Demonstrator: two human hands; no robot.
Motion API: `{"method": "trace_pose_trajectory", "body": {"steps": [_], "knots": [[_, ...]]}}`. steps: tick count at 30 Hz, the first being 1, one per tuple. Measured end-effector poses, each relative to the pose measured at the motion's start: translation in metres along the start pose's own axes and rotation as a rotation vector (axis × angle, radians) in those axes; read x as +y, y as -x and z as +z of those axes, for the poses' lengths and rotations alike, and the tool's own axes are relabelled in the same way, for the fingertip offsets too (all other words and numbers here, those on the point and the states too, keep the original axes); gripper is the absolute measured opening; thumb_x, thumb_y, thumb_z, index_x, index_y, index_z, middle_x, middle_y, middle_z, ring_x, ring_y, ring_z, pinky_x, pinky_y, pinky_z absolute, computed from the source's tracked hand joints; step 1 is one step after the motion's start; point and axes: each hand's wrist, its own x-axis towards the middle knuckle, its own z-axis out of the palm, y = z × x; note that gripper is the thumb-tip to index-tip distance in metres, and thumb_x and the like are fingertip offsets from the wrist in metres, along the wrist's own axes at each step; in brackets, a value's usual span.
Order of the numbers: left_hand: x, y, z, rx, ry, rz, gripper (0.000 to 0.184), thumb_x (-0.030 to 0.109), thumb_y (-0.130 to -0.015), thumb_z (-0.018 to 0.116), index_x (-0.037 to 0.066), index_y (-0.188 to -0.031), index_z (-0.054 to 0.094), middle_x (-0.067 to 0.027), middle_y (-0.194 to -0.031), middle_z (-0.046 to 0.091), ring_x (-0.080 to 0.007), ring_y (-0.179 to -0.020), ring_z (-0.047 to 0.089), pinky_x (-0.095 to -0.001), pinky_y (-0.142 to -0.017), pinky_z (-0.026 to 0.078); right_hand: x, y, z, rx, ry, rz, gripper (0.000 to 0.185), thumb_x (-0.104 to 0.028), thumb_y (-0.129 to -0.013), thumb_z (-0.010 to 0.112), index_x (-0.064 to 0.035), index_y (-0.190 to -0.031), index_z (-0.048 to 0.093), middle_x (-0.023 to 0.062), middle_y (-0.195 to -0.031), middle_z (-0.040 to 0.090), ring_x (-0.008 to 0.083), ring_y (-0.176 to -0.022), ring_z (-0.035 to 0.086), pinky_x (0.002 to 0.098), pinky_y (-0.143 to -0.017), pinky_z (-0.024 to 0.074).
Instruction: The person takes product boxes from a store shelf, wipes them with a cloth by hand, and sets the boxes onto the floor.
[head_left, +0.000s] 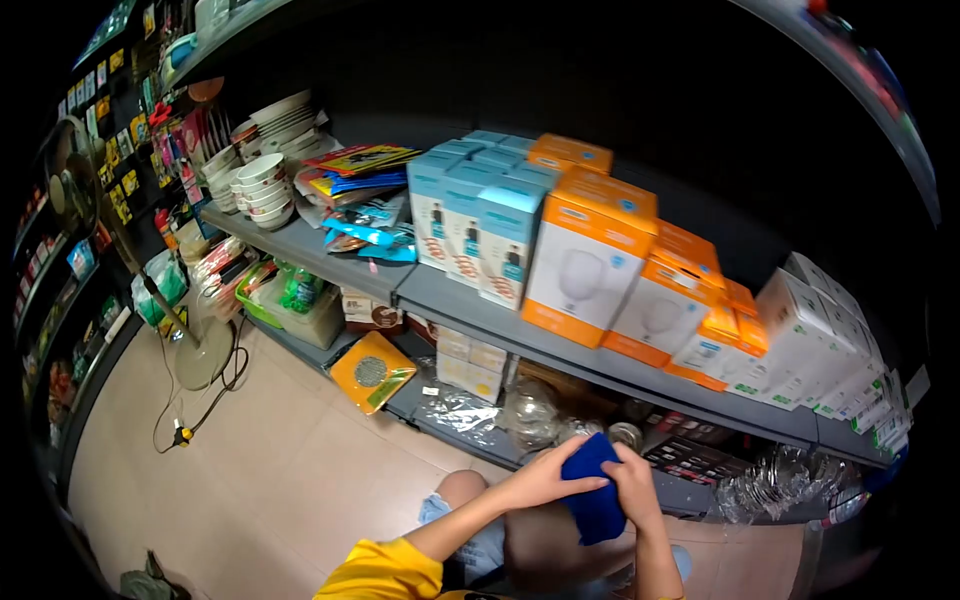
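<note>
A dark blue cloth [592,505], which looks folded, is held between both hands above my knees. My left hand [548,476] grips its left side, with the thumb lying across the front. On the cloth's upper right edge, my right hand [634,482] has its fingers closed. Behind the hands, the lower shelf carries clear plastic-wrapped items [532,412] and a jar-like metal or glass thing [626,434].
Orange bulb boxes [585,270], light blue boxes [506,236] and white boxes [800,335] line the grey shelf [460,302]. Stacked bowls [264,190] stand at its left end. A yellow square packet [371,371] leans below. A fan base [204,354] with a cable rests on the floor.
</note>
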Motion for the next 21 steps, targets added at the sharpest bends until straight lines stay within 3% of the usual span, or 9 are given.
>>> {"method": "trace_pose_trajectory", "body": {"steps": [2,4,8,10,12,16,18,19,21], "knots": [[0.001,0.025,-0.033,0.024,0.003,-0.068,0.046,0.026,-0.079,0.060,0.001,-0.113,0.042,-0.0110,-0.100,0.055,-0.0146,-0.089,0.053,-0.0257,-0.076,0.043,-0.015,-0.021,0.039,-0.078,0.228,-0.022,0.019,-0.013,-0.079,0.051,0.0005,-0.092,0.055,0.0070,-0.079,0.059,0.0106,-0.074,0.052,0.0246,-0.068,0.0420],[-0.008,0.044,-0.054,0.302,0.276,-0.084,0.036,0.022,-0.083,0.055,0.002,-0.110,0.044,-0.0063,-0.097,0.054,-0.0096,-0.086,0.050,-0.0225,-0.073,0.042,-0.007,-0.045,0.069,-0.211,0.131,0.040,0.030,-0.020,-0.081,0.053,-0.0012,-0.104,0.049,0.0118,-0.087,0.059,0.0161,-0.081,0.056,0.0272,-0.072,0.0429],[-0.015,0.042,-0.085,0.566,0.452,-0.075,0.031,0.018,-0.085,0.051,0.002,-0.110,0.044,-0.0040,-0.098,0.051,-0.0079,-0.089,0.047,-0.0211,-0.076,0.040,-0.033,-0.079,0.093,-0.396,0.548,-0.188,0.053,-0.031,-0.080,0.055,-0.0025,-0.119,0.036,0.0197,-0.109,0.050,0.0334,-0.101,0.048,0.0350,-0.085,0.0390],[-0.018,0.032,-0.092,0.579,0.443,-0.055,0.033,0.019,-0.085,0.051,0.002,-0.113,0.042,-0.0045,-0.101,0.050,-0.0083,-0.092,0.046,-0.0218,-0.079,0.039,-0.038,-0.088,0.093,-0.431,0.500,-0.131,0.053,-0.031,-0.079,0.056,-0.0028,-0.120,0.037,0.0193,-0.109,0.050,0.0334,-0.100,0.049,0.0353,-0.084,0.0390],[-0.016,0.029,-0.093,0.583,0.442,-0.060,0.036,0.020,-0.085,0.051,0.002,-0.115,0.041,-0.0051,-0.104,0.049,-0.0088,-0.095,0.045,-0.0225,-0.082,0.037,-0.034,-0.092,0.091,-0.360,0.462,-0.262,0.052,-0.029,-0.079,0.057,-0.0033,-0.120,0.037,0.0186,-0.109,0.050,0.0325,-0.099,0.049,0.0352,-0.084,0.0393],[-0.008,0.028,-0.098,0.373,1.022,-0.005,0.037,0.026,-0.091,0.035,0.002,-0.118,0.038,-0.0069,-0.112,0.046,-0.0130,-0.104,0.044,-0.0260,-0.089,0.035,-0.044,-0.090,0.085,-0.256,0.359,-0.230,0.040,-0.022,-0.082,0.052,-0.0034,-0.116,0.043,0.0182,-0.107,0.051,0.0319,-0.097,0.051,0.0337,-0.083,0.0397],[0.001,0.028,-0.107,0.306,1.049,-0.035,0.033,0.025,-0.092,0.034,0.001,-0.114,0.039,-0.0064,-0.110,0.047,-0.0127,-0.101,0.046,-0.0255,-0.087,0.036,-0.052,-0.089,0.085,-0.172,0.395,-0.350,0.034,-0.013,-0.082,0.049,-0.0022,-0.114,0.045,0.0154,-0.097,0.053,0.0289,-0.089,0.052,0.0300,-0.078,0.0404],[0.005,0.028,-0.107,0.416,0.878,-0.054,0.029,0.022,-0.092,0.034,0.002,-0.112,0.041,-0.0057,-0.109,0.048,-0.0112,-0.099,0.046,-0.0238,-0.086,0.036,-0.056,-0.087,0.085,-0.149,0.448,-0.347,0.034,-0.012,-0.082,0.049,-0.0021,-0.114,0.045,0.0156,-0.097,0.053,0.0295,-0.089,0.052,0.0303,-0.078,0.0405],[0.024,0.026,-0.104,0.365,0.810,-0.045,0.028,0.021,-0.091,0.035,0.003,-0.112,0.040,-0.0055,-0.109,0.048,-0.0105,-0.099,0.046,-0.0231,-0.086,0.036,-0.062,-0.081,0.087,-0.078,0.527,-0.399,0.037,-0.006,-0.078,0.048,-0.0018,-0.115,0.045,0.0164,-0.101,0.054,0.0309,-0.091,0.052,0.0318,-0.079,0.0413]]}}
